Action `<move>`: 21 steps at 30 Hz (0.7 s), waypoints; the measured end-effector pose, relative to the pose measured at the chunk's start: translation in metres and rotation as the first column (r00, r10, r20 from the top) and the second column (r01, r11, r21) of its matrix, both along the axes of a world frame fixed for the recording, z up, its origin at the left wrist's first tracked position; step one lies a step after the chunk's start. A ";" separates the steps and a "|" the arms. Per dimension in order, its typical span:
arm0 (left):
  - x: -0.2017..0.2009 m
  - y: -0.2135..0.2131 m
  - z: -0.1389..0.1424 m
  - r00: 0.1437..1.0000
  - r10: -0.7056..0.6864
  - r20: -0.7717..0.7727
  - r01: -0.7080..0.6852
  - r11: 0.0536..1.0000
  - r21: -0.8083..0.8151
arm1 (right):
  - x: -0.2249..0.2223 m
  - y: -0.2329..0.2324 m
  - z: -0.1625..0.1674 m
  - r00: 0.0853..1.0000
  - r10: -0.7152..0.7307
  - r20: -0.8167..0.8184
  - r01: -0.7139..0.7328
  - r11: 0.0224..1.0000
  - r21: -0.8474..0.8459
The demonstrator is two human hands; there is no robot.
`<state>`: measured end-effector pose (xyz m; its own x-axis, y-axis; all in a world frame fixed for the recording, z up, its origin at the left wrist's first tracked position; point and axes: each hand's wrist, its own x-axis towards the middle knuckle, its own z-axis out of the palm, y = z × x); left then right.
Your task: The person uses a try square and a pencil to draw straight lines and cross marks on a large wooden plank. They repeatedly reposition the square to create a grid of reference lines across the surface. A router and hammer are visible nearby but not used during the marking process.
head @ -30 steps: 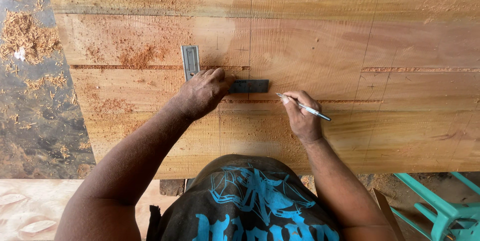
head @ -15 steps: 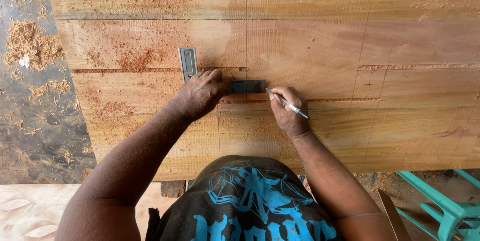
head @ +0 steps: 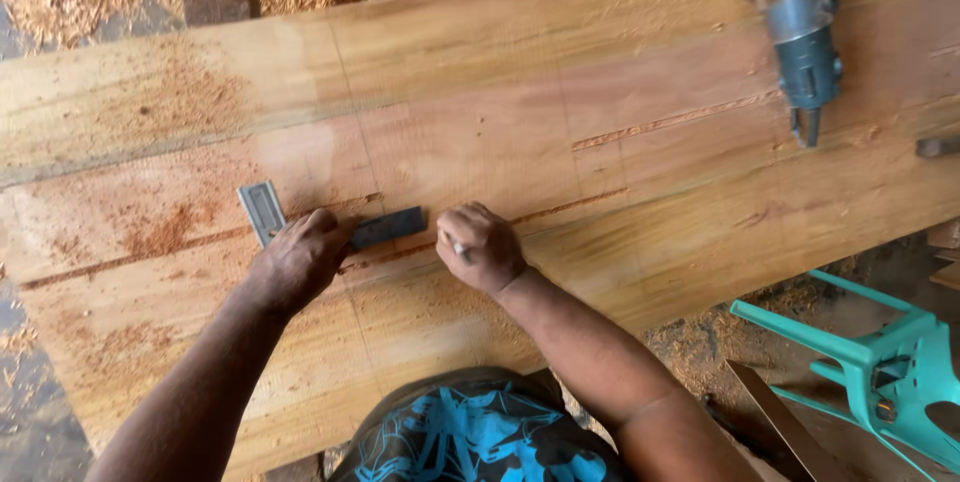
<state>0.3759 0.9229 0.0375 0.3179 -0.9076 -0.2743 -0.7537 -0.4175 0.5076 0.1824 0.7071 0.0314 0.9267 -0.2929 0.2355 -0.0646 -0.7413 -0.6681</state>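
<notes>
Head view looks straight down on a broad, pale reddish wooden slab [head: 560,142] dusted with sawdust, with a shallow routed groove running along its length. The left hand [head: 300,257] lies flat, fingers pressed down on a metal try square with a grey blade and dark stock [head: 385,227]; the blade pokes out beyond the knuckles while the stock runs along the groove toward the other hand. Pressing it down this way seems meant to keep the square from sliding while a line is drawn against it. The right hand [head: 482,247] is curled into a loose fist just beside the end of the stock, fingers pinched around a slim white pencil or marker [head: 458,249], of which only a short bit shows between the fingers. Its tip is hidden under the hand, so whether it touches the wood cannot be told.

A blue-grey handheld power router [head: 802,42] lies on its side at the far right of the slab, well apart from both hands, its cord running out of the top edge. A small dark object at the right edge is cut off and cannot be identified. Below the slab, a turquoise plastic chair [head: 880,362] stands on the littered floor, partly cropped. The middle of the square is covered by the left hand.
</notes>
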 end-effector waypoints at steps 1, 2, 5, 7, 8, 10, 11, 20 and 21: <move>-0.001 0.000 0.000 1.000 0.002 0.028 -0.002 1.000 0.007 | -0.005 -0.005 0.005 0.999 0.005 -0.050 -0.007 0.999 -0.051; -0.002 0.000 0.000 1.000 0.004 0.025 -0.005 0.999 0.031 | -0.013 -0.010 0.010 0.995 0.005 -0.098 -0.015 0.995 -0.099; -0.004 -0.005 0.003 0.998 0.052 0.031 -0.053 0.998 0.024 | -0.043 -0.035 0.026 0.977 -0.046 -0.210 0.063 0.995 0.074; -0.001 -0.017 0.008 0.994 0.101 0.048 -0.098 0.993 -0.067 | -0.068 -0.055 0.035 0.985 -0.115 -0.129 0.130 0.984 0.119; 0.002 -0.028 0.011 0.989 0.132 0.065 -0.125 0.987 -0.103 | -0.077 -0.063 0.036 0.985 -0.146 -0.093 0.159 0.977 0.143; 0.010 -0.058 0.017 0.978 0.188 0.091 -0.170 0.970 -0.176 | -0.090 -0.079 0.034 0.982 -0.186 -0.041 0.190 0.965 0.179; 0.015 -0.078 0.019 0.976 0.196 0.100 -0.175 0.967 -0.185 | -0.095 -0.086 0.033 0.978 -0.207 -0.019 0.206 0.958 0.199; 0.070 -0.267 0.038 0.975 0.136 0.177 -0.101 0.975 -0.196 | -0.092 -0.143 -0.004 0.987 -0.145 0.076 0.117 0.950 0.289; 0.075 -0.283 0.040 0.976 0.116 0.186 -0.090 0.986 -0.144 | -0.090 -0.150 -0.011 0.984 -0.136 0.116 0.100 0.956 0.276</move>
